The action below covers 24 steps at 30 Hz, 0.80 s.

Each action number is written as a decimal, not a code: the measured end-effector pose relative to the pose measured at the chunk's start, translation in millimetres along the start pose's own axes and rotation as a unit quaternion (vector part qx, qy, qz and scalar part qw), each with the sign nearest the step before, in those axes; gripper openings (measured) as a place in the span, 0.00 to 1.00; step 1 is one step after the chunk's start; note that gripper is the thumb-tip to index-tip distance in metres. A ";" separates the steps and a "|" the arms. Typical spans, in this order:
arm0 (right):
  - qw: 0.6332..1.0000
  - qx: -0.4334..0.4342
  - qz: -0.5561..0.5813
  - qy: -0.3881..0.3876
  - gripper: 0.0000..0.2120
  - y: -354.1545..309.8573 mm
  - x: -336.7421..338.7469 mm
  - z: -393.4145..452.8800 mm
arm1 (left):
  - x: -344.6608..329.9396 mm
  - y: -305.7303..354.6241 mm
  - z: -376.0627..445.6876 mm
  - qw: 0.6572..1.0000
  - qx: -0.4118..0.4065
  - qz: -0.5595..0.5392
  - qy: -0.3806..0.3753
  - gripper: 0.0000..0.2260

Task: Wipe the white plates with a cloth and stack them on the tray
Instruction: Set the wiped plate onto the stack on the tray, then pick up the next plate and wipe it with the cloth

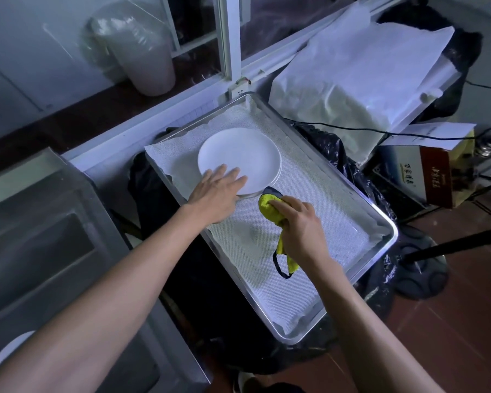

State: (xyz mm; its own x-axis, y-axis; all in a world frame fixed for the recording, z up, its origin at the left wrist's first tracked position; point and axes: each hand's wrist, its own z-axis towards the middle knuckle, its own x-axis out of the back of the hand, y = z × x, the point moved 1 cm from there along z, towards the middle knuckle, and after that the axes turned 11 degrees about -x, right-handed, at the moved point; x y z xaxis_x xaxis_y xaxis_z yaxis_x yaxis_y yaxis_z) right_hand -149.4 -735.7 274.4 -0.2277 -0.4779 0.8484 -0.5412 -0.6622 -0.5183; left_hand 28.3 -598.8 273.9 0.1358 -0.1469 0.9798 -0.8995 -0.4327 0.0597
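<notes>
Two hands: left hand [214, 194] flat on plates [240, 160]; right hand [298, 222] fingers grip cloth [270, 205] beside plate edge.

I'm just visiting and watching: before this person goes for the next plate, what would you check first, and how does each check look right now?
1. White plates lie on the tray's liner: ok.
2. Stack is even: cannot tell; only a second rim shows under the top plate.
3. Left hand rests flat on the top plate's near edge, fingers straight: ok.
4. Right hand grips the yellow cloth: ok.
5. Cloth is off the plates: ok, it sits beside the stack on the liner.
6. Another plate waits at lower left: ok, partly visible.
</notes>
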 end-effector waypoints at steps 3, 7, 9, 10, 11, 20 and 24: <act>1.000 -0.001 0.001 0.002 0.33 -1.3 -2.4 -4.5 | -3.2 0.4 -0.8 1.000 0.001 0.002 -0.012 0.23; 1.000 0.001 0.000 0.002 0.32 -3.1 -4.8 -11.1 | -4.6 1.1 -3.9 1.000 0.009 -0.009 0.002 0.22; 1.000 0.003 -0.001 0.002 0.32 -4.7 -5.5 -14.9 | -4.9 2.7 -8.1 1.000 0.011 -0.014 0.012 0.21; 1.000 0.004 -0.003 0.001 0.33 -5.9 -5.9 -17.0 | -5.1 3.8 -11.8 1.000 0.010 -0.016 0.021 0.20; 1.000 0.005 -0.007 0.000 0.33 -7.6 -6.5 -19.2 | -5.3 4.6 -16.2 0.999 0.007 -0.020 0.032 0.20; 0.999 0.040 -0.004 -0.004 0.37 -55.4 -25.5 -41.6 | -16.9 -5.1 -109.3 0.990 0.049 -0.071 0.113 0.19; 0.996 0.085 -0.002 -0.015 0.37 -103.2 -48.6 -58.4 | -32.7 -25.9 -178.0 0.983 0.103 -0.081 0.125 0.19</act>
State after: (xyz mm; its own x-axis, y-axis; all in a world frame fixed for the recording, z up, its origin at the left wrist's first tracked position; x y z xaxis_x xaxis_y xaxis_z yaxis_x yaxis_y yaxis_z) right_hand -129.7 -610.5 293.0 -0.2003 -0.4894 0.8487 -0.3976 -0.7511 -0.5270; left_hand -26.8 -424.4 274.3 0.1411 0.1509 0.9784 -0.7672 -0.6079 0.2044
